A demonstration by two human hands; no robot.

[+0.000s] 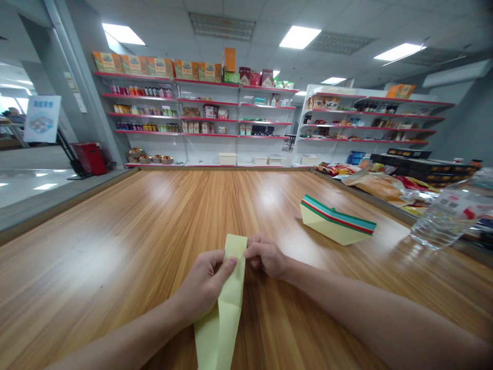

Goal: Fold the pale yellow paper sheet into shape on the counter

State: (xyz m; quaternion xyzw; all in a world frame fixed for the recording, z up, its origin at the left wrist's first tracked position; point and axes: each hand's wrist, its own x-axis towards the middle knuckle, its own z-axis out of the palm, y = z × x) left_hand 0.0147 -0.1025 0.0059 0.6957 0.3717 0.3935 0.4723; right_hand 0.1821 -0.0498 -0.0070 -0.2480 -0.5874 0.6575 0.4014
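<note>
A pale yellow sheet of folded paper lies lengthwise toward me, narrow at its far end and wider near the bottom edge of the view. My left hand grips it from the left, thumb on top and fingers beneath. At the far right edge of the paper, my right hand pinches it between thumb and curled fingers. To the right sits a folded paper boat, pale yellow with green, blue, white and red stripes along its upper edge.
The wood-grain table has a raised rim. At right stands a clear plastic bottle, beside snack packets and dark boxes. Stocked shelves line the back. A red box and a sign stand at left.
</note>
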